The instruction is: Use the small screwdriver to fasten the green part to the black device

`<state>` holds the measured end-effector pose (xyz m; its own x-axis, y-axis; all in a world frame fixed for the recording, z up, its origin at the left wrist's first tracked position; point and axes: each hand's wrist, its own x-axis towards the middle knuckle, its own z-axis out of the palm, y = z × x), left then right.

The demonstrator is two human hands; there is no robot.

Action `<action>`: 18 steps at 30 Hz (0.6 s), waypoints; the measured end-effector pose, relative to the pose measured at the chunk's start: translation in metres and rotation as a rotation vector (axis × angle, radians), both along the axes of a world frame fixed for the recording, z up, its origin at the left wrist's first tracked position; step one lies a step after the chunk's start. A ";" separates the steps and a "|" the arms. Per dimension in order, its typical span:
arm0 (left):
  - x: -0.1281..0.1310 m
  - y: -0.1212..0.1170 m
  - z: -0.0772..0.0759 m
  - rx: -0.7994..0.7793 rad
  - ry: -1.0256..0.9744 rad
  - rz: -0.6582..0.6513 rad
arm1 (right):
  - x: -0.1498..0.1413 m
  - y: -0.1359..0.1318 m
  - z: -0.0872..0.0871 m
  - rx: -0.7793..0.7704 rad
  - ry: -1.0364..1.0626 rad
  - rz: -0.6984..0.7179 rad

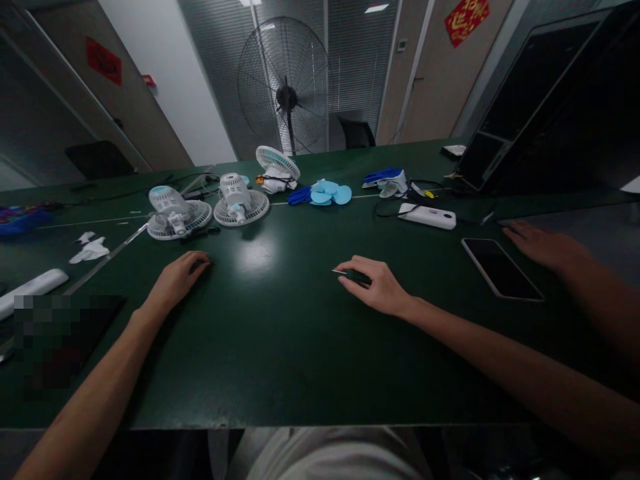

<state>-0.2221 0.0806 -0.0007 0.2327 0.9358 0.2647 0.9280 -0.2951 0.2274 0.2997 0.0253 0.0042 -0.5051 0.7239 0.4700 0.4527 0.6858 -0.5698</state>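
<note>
My right hand (pixel 373 285) is closed around a screwdriver (pixel 357 276) with a dark handle. Its thin metal shaft points left, just above the green table (pixel 280 360). My left hand (pixel 180 279) rests on the table at the left, its fingers curled together. Something dark shows at its fingertips, too small to make out. Beyond that hand, two small white fan units (pixel 175 217) lie with their round grilles down. A third fan unit (pixel 277 170) leans farther back. Light-blue fan blades (pixel 330 192) lie beside a blue glove (pixel 299 195) at the table's middle back.
At the right, another person's hand (pixel 543 247) lies beyond a phone (pixel 501 268). A white power strip (pixel 428 216) and another glove (pixel 387 179) sit behind it. A large black screen (pixel 540 100) stands back right. Crumpled tissue (pixel 91 250) lies left. A tall fan (pixel 287 98) stands behind the table.
</note>
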 end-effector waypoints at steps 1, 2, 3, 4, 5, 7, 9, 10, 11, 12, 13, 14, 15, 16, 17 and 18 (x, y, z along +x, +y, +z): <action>0.001 0.001 -0.001 0.004 -0.002 0.000 | 0.000 0.000 0.000 0.008 -0.002 -0.005; 0.001 0.001 -0.001 0.008 -0.013 0.003 | 0.000 0.000 -0.001 0.010 -0.004 -0.006; 0.002 0.001 -0.001 0.012 -0.035 0.011 | -0.001 0.000 -0.001 0.009 -0.005 -0.004; 0.003 0.000 -0.001 0.015 -0.073 0.028 | 0.000 0.000 -0.001 0.005 -0.006 -0.001; 0.004 -0.002 0.000 0.017 -0.121 0.054 | 0.000 0.000 -0.001 0.001 -0.006 0.003; 0.006 -0.007 0.003 0.026 -0.218 0.113 | 0.000 0.000 -0.001 -0.004 -0.003 0.010; 0.007 -0.011 0.007 0.044 -0.273 0.171 | 0.001 -0.001 -0.001 -0.006 0.000 0.014; 0.006 -0.012 0.009 0.059 -0.281 0.203 | 0.001 -0.001 -0.001 -0.006 -0.003 0.016; 0.005 -0.014 0.010 0.075 -0.284 0.237 | 0.001 -0.001 -0.001 -0.006 -0.006 0.016; 0.004 -0.014 0.011 0.088 -0.287 0.273 | 0.001 -0.001 -0.001 -0.007 -0.011 0.016; 0.002 -0.015 0.012 0.095 -0.288 0.303 | 0.001 0.000 -0.002 -0.007 -0.013 0.019; 0.001 -0.015 0.012 0.095 -0.289 0.325 | 0.001 0.000 -0.002 -0.006 -0.014 0.021; 0.000 -0.016 0.012 0.089 -0.289 0.335 | 0.001 0.000 -0.003 -0.006 -0.014 0.023; 0.000 -0.016 0.012 0.080 -0.291 0.337 | 0.001 0.001 -0.003 -0.006 -0.015 0.024; 0.000 -0.016 0.011 0.071 -0.292 0.334 | 0.001 0.001 -0.004 -0.007 -0.016 0.023; 0.000 -0.016 0.011 0.063 -0.293 0.329 | 0.001 0.001 -0.004 -0.009 -0.018 0.022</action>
<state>-0.2223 0.0643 0.0103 -0.1680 0.9275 0.3340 0.8740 -0.0166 0.4856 0.3011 0.0267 0.0004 -0.5292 0.7167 0.4542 0.4480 0.6906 -0.5678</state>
